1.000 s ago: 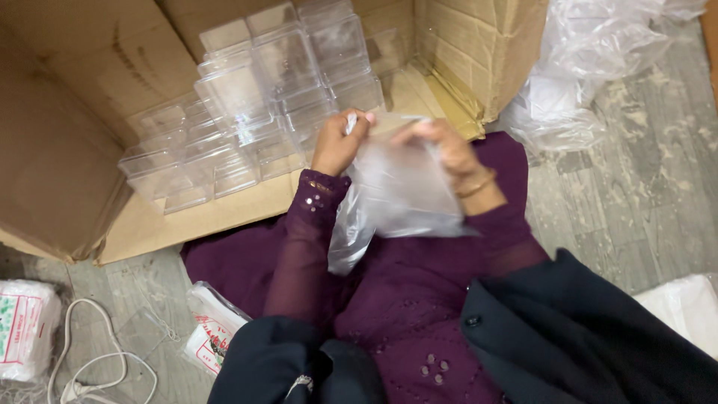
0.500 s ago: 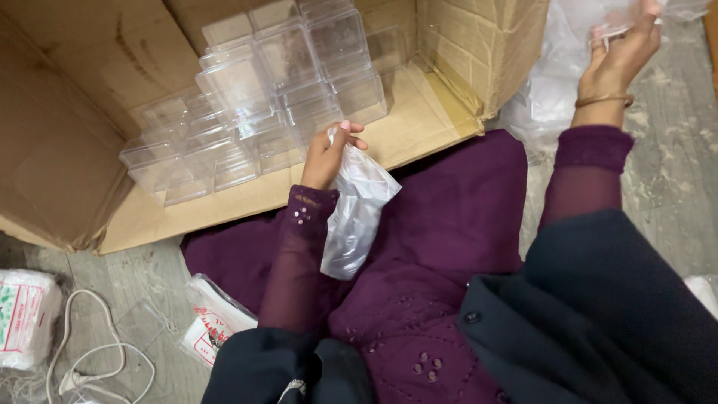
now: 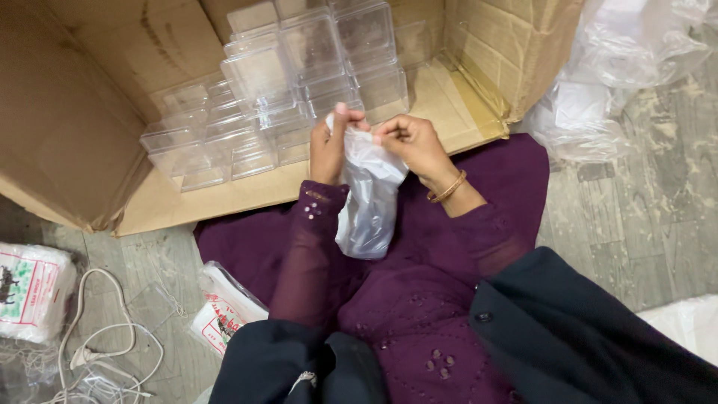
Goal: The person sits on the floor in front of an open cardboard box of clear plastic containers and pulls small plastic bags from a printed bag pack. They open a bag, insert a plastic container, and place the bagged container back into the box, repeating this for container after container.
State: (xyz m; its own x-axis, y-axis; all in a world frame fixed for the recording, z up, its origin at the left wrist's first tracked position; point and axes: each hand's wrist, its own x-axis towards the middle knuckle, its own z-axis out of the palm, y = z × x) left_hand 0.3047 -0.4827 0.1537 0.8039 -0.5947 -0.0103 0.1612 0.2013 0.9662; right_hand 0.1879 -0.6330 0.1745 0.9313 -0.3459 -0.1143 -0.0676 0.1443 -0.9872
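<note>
A clear plastic bag (image 3: 368,200) hangs over my lap on the purple cloth. My left hand (image 3: 331,144) pinches its top edge from the left. My right hand (image 3: 412,144), with a gold bangle on the wrist, grips the same top edge from the right. Both hands meet just in front of the stacked clear plastic boxes (image 3: 284,82). What the bag holds cannot be made out.
The clear boxes stand in several stacks inside an opened cardboard carton (image 3: 82,112) lying on its side. Crumpled clear plastic bags (image 3: 613,75) lie at the far right. A printed packet (image 3: 224,310), a white cord (image 3: 97,337) and another printed bag (image 3: 30,292) lie on the floor at the left.
My right hand has come back down from the plastic pile at the upper right and now grips the bag's top beside my left hand.
</note>
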